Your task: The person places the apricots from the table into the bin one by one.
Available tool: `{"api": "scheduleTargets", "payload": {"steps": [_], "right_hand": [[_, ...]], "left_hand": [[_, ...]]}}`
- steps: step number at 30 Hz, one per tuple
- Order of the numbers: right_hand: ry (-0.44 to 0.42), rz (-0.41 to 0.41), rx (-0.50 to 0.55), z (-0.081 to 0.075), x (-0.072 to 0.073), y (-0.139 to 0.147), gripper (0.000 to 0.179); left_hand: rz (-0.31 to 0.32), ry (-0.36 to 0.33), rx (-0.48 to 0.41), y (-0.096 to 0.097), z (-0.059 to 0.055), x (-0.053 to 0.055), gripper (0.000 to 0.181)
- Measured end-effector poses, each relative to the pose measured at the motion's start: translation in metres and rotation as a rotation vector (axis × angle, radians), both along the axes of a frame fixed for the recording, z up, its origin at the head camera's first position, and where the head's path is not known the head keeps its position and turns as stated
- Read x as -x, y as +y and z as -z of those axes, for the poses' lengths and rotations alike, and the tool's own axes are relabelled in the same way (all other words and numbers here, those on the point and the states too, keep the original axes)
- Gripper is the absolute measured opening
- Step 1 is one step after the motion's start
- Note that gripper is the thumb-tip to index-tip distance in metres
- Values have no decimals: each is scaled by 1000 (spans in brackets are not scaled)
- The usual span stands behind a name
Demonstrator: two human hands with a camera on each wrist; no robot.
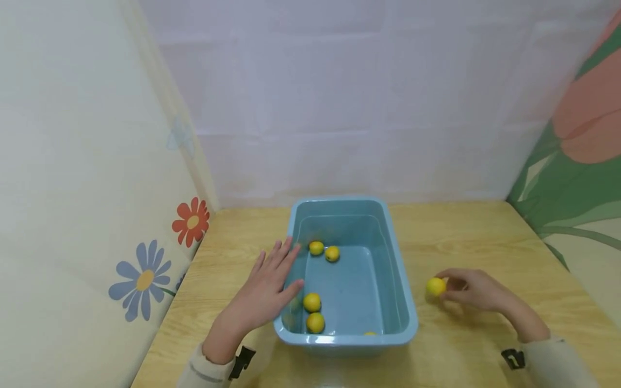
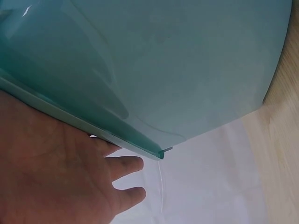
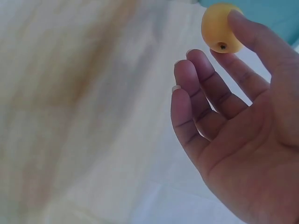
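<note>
A light-blue plastic tub (image 1: 402, 280) stands on the wooden table. My left hand (image 1: 264, 285) lies on its left rim, fingers straight and spread; the left wrist view shows the palm (image 2: 51, 163) against the rim's underside. To the right of the tub, my right hand (image 1: 477, 290) pinches a small round yellow fruit (image 1: 435, 286) between thumb and index finger. In the right wrist view a dark spot marks one end of this fruit (image 3: 219, 29), and the other fingers are bent without touching it. Several similar yellow fruits (image 1: 315, 323) lie inside the tub, mostly along its left side.
Pale wooden tabletop (image 1: 451, 231) extends on both sides of the tub. A white cloth backdrop (image 1: 301, 108) rises behind the table. Flower-printed panels border it, one at the left (image 1: 73, 188) and one at the right (image 1: 582, 178).
</note>
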State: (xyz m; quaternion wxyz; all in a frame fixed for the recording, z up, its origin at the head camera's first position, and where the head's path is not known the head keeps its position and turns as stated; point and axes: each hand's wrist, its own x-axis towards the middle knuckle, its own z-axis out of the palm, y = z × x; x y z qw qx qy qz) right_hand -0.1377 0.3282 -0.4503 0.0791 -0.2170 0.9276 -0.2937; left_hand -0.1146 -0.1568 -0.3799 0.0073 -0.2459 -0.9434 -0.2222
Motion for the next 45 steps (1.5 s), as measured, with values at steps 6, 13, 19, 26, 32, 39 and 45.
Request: {"api": "scheduleTargets", "payload": {"steps": [6, 13, 19, 26, 32, 39, 45], "right_hand": [[81, -21, 3, -22, 0, -6, 38], [122, -44, 9, -51, 0, -18, 34], [171, -44, 4, -71, -1, -27, 37], [265, -64, 8, -88, -4, -38, 37], [329, -80, 7, -104, -11, -53, 37], [359, -120, 15, -108, -12, -72, 39], [344, -140, 35, -113, -11, -89, 39]], "left_hand": [[1, -3, -3, 1, 0, 1, 72], [11, 9, -2, 1, 0, 1, 73], [11, 19, -1, 1, 1, 1, 72], [7, 15, 6, 0, 1, 0, 72], [10, -1, 2, 1, 1, 1, 72], [14, 9, 3, 2, 2, 2, 72], [4, 29, -7, 2, 4, 1, 72]]}}
